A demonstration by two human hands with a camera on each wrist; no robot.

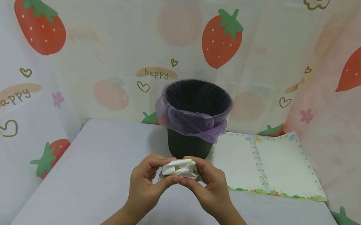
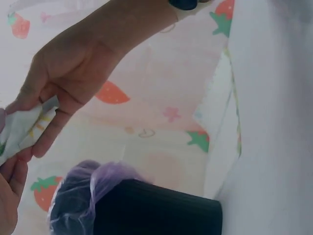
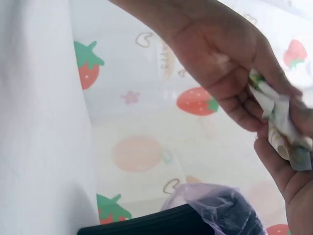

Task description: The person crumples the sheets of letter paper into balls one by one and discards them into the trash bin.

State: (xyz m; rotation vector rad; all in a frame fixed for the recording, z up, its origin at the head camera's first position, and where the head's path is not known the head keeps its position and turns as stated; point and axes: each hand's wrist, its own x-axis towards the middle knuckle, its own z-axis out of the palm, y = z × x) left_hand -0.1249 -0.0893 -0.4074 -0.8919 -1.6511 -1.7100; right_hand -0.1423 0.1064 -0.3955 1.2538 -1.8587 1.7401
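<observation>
Both hands grip a crumpled, folded piece of white paper point(image 1: 180, 168) with bits of coloured print, held above the table in front of the bin. My left hand point(image 1: 147, 183) pinches its left end between thumb and fingers. At the opposite end, my right hand point(image 1: 212, 187) does the same, and the two thumb tips meet at the near side. In the left wrist view, yellow marks show on the paper point(image 2: 32, 127). Green print is visible on the paper point(image 3: 279, 117) in the right wrist view. The fingers hide part of it.
A black bin point(image 1: 188, 146) lined with a purple plastic bag point(image 1: 195, 124) stands just beyond the hands. To its right, a white sheet point(image 1: 290, 167) with a printed floral border lies on the white table point(image 1: 99, 176). Strawberry-patterned cloth point(image 1: 126, 34) surrounds the table.
</observation>
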